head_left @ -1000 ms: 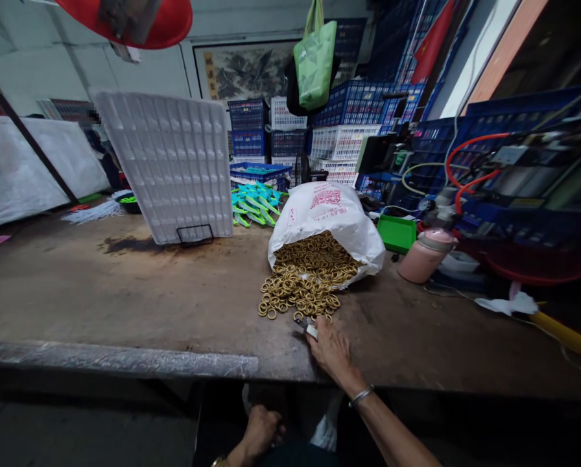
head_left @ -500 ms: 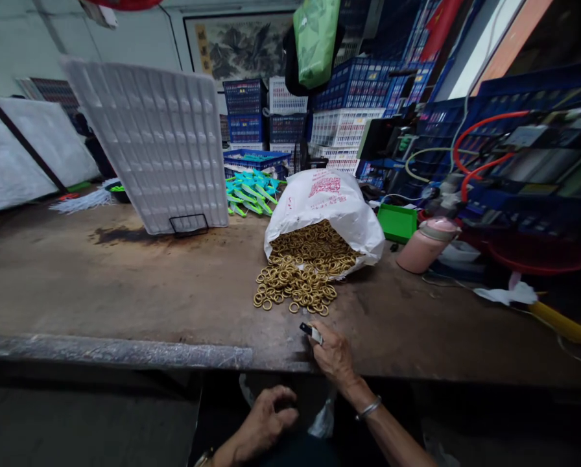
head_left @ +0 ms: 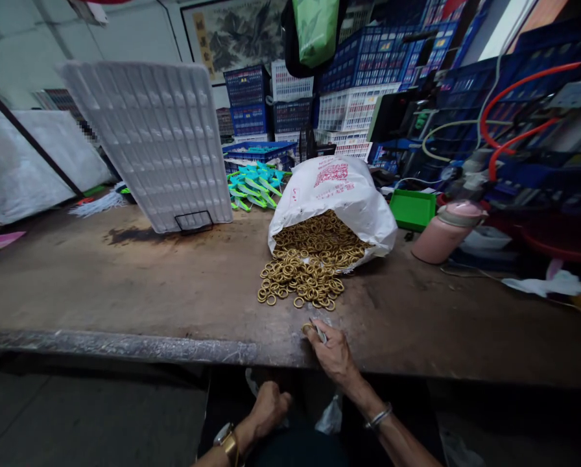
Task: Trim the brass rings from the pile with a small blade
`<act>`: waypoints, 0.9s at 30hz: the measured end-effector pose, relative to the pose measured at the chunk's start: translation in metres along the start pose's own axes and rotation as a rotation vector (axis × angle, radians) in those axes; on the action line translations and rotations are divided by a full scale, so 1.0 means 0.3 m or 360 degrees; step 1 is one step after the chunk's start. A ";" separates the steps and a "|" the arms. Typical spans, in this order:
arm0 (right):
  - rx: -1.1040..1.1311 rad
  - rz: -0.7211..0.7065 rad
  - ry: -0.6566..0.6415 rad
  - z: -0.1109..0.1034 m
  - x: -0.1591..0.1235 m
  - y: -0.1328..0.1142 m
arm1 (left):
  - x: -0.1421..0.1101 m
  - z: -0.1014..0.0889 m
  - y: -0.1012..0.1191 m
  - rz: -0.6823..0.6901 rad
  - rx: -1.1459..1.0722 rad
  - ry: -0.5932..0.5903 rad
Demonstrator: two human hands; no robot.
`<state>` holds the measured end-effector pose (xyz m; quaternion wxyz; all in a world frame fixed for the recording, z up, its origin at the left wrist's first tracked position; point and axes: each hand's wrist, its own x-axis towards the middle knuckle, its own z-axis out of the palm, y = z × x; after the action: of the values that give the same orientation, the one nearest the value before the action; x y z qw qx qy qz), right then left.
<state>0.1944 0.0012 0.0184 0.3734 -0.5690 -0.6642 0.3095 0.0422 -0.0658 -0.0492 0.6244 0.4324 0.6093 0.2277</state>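
My right hand (head_left: 335, 353) is closed just above the table's front edge. A gold-coloured ring (head_left: 307, 328) shows at its fingertips, and a small pale tool (head_left: 321, 336), whose kind I cannot make out, lies along the fingers. My left hand (head_left: 270, 403) is held low over my lap, below the tabletop, with its fingers curled in; anything inside is hidden. Ahead of the right hand, a pile of gold-coloured rings (head_left: 303, 282) spills from the mouth of a white woven sack (head_left: 314, 188) lying on its side.
On the wooden table (head_left: 125, 292), a ribbed white plastic tray (head_left: 159, 149) stands upright at left. Green and turquoise plastic pieces (head_left: 254, 187) lie behind. To the right are a green tray (head_left: 413, 209), a pink bottle (head_left: 447, 232) and machinery with a red hose (head_left: 507, 152).
A ring now shows at my right fingertips; the tool's black end no longer shows. My left hand has turned and its fingers have drawn in. The view has shifted slightly.
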 end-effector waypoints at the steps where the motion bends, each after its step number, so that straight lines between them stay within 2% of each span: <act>1: 0.0000 -0.0013 -0.0003 0.001 -0.002 0.002 | -0.006 0.002 0.001 -0.0027 0.0044 0.0057; 3: 0.0000 -0.0049 -0.0024 0.003 -0.005 0.004 | -0.033 -0.001 0.025 -0.0049 0.0141 0.0152; 5: -0.0003 -0.0060 -0.0046 0.002 -0.006 0.005 | -0.077 -0.009 0.074 0.0018 0.0204 0.0130; 7: 0.0009 -0.0033 -0.0081 -0.002 -0.006 0.004 | -0.126 -0.019 0.134 0.0234 0.0205 -0.0111; 8: 0.0019 -0.0017 -0.0106 -0.004 -0.005 0.004 | -0.146 -0.022 0.163 0.0310 0.0214 -0.0300; 9: 0.0034 -0.0006 -0.0137 -0.007 -0.005 0.003 | -0.160 -0.024 0.188 0.0349 0.0197 -0.0398; 11: 0.0072 -0.0013 -0.0188 -0.012 -0.004 0.000 | -0.168 -0.024 0.225 0.0396 0.0061 -0.0285; 15: 0.0141 -0.0014 -0.0275 -0.016 -0.007 -0.015 | -0.127 -0.023 0.263 0.0388 -0.0283 0.0226; 17: 0.0170 0.0004 -0.0335 -0.016 -0.011 -0.027 | -0.102 -0.028 0.283 0.0427 -0.0378 0.0364; 22: 0.0275 0.0011 -0.0453 -0.014 -0.018 -0.053 | -0.071 -0.034 0.331 0.0667 -0.0292 0.0294; 27: 0.0456 0.0211 -0.0521 -0.025 -0.014 -0.053 | -0.065 -0.032 0.329 0.0882 -0.0049 0.0336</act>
<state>0.1927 -0.0058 0.0351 0.3164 -0.4948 -0.6263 0.5126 0.0541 -0.0276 0.0437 0.4782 0.5467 0.5262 0.4423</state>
